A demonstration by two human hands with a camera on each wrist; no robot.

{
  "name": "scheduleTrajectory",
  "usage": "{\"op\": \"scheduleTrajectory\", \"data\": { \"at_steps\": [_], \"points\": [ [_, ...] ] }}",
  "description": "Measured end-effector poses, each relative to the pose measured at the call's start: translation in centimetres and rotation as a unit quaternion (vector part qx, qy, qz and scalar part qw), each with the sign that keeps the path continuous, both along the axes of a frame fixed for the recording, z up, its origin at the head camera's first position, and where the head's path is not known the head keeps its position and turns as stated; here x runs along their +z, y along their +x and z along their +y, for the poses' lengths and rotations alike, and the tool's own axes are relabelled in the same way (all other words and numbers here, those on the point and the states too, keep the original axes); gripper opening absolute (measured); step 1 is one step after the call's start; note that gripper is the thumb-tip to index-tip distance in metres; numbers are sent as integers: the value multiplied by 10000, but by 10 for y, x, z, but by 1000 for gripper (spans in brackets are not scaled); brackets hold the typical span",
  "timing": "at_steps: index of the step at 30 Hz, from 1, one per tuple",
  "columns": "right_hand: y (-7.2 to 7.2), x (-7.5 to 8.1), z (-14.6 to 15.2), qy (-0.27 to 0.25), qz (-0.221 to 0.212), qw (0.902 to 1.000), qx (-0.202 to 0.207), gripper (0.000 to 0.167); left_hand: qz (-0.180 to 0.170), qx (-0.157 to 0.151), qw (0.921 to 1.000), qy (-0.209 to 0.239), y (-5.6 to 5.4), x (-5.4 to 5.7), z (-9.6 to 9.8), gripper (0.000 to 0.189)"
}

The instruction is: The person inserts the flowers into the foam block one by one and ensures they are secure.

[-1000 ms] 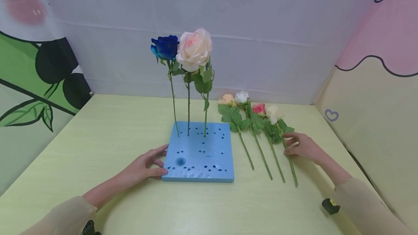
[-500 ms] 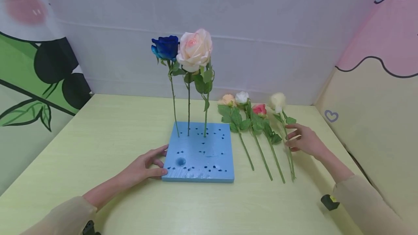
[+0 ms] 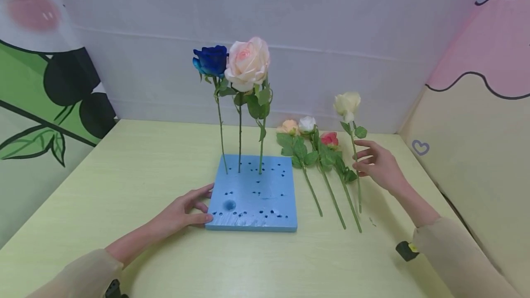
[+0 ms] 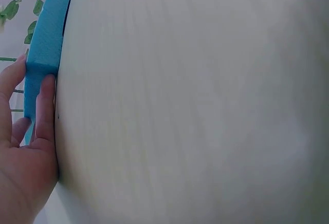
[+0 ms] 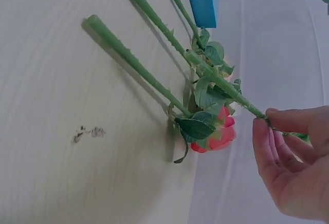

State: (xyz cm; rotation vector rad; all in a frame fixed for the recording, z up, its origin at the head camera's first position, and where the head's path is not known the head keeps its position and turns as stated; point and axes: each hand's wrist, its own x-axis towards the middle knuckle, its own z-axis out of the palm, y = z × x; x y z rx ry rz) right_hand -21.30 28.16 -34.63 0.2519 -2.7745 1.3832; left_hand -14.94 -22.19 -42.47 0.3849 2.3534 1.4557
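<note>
My right hand (image 3: 378, 167) pinches the thin green stem of a cream-white rose (image 3: 347, 105), raised off the table with its bloom upward. The right wrist view shows the thumb and fingertips meeting on that stem (image 5: 234, 94), its cut end pointing away from the hand. My left hand (image 3: 192, 207) holds the left edge of a blue foam board (image 3: 271, 201) pitted with holes; thumb and fingers (image 4: 46, 100) lie along its corner. A blue rose (image 3: 210, 61), a large pale pink rose (image 3: 247, 63) and another stem (image 3: 239, 137) stand upright in the board's back part.
Right of the board lie a peach rose (image 3: 288, 127), a white rose (image 3: 307, 124) and a red-pink rose (image 3: 329, 139), stems toward the front. The pale wooden table (image 3: 145, 164) meets a light cloth backdrop (image 3: 352, 36). Small dark specks (image 5: 87, 132) mark the tabletop.
The right hand has lifted the cream-white rose from the table beside the other flowers, moving it up and slightly left and turning it more upright. The left hand and board have stayed still.
</note>
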Motion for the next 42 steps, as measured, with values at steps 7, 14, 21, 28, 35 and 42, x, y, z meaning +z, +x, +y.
{"op": "scheduleTrajectory", "data": {
  "at_steps": [7,14,21,28,35,42],
  "points": [
    [-4,2,-16,-478,446,9978,-143,54,1,25,10000,7,1,-1,0,86],
    [-9,3,-33,-1050,564,9928,-149,50,37,17,10000,15,1,-2,0,86],
    [-11,5,-47,-1418,507,9886,-66,49,36,7,10000,33,0,-2,0,85],
    [-15,9,-66,-1695,802,9822,-72,49,60,28,10000,-33,2,0,0,85],
    [-17,10,-83,-2014,1116,9731,-119,42,16,43,10000,-51,1,0,0,85],
    [-21,9,-105,-2200,1247,9674,-153,33,82,53,9997,-215,2,2,1,85]
  ]
}}
